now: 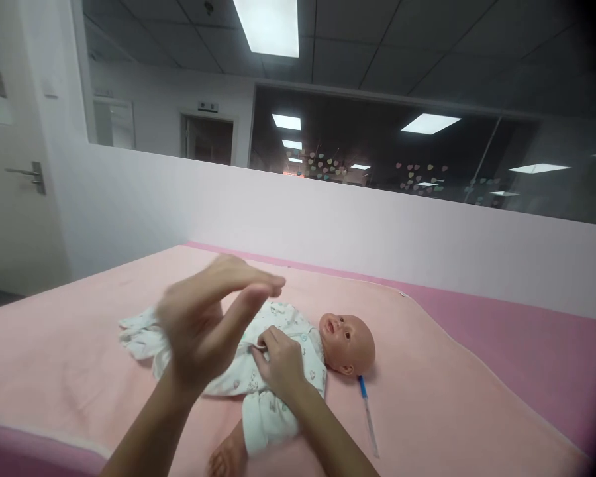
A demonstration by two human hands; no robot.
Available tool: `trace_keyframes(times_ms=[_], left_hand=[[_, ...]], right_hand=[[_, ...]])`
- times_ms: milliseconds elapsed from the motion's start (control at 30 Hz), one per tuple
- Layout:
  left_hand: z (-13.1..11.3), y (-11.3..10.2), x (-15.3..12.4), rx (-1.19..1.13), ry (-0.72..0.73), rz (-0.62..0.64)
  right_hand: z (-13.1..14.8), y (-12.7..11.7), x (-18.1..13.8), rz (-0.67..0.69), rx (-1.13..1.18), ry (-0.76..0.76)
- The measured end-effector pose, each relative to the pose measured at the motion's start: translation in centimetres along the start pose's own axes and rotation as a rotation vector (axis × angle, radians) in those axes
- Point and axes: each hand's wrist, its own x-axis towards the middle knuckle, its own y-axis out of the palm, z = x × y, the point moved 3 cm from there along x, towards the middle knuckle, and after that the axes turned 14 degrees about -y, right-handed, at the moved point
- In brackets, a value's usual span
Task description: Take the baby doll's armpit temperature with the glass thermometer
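Note:
A baby doll lies on its back, its head toward the right, dressed in a white patterned baby garment. My right hand rests on the doll's chest, closed, with thumb and fingers pinching the garment's front edge. Above the lower part of the garment, my left hand is raised in the air and blurred by motion. Its fingers are stretched forward with the thumb below them, and nothing shows between them. The doll's bare hand sticks out of the near sleeve.
A thin clear stick with a blue end, perhaps a thermometer, lies beside the doll's head. Under everything is a pink sheet over a darker pink surface. A white low wall with windows above stands behind; a door is at left.

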Motion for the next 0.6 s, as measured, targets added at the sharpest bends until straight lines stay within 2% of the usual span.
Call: trace_keyframes(times_ms=[67, 100, 133, 200, 267, 400, 600], left_hand=[[3.9, 1.1, 0.1, 0.087, -0.235, 0.240], [6.3, 1.6, -0.2, 0.137, -0.414, 0.398], [8.7, 2.0, -0.9, 0.177, -0.525, 0.528], [12.9, 2.0, -2.3, 0.197, -0.688, 0.644], [16.1, 1.9, -4.2, 0.143, -0.834, 0.832], [18.7, 1.0, -6.7, 0.028, -0.935, 1.061], [19.7, 0.4, -7.6, 0.017, -0.977, 1.196]], right_hand=[[-0.2, 0.0, -0.1, -0.009, 0.035, 0.027], [-0.2, 0.0, -0.1, -0.015, 0.058, 0.035], [-0.2, 0.0, -0.1, -0.020, 0.083, 0.040], [-0.2, -0.1, -0.2, -0.029, 0.128, 0.039], [-0.2, -0.1, -0.2, -0.038, 0.153, 0.039], [-0.2, -0.1, -0.2, -0.052, 0.168, 0.039], [-0.2, 0.0, -0.3, -0.053, 0.170, 0.008]])
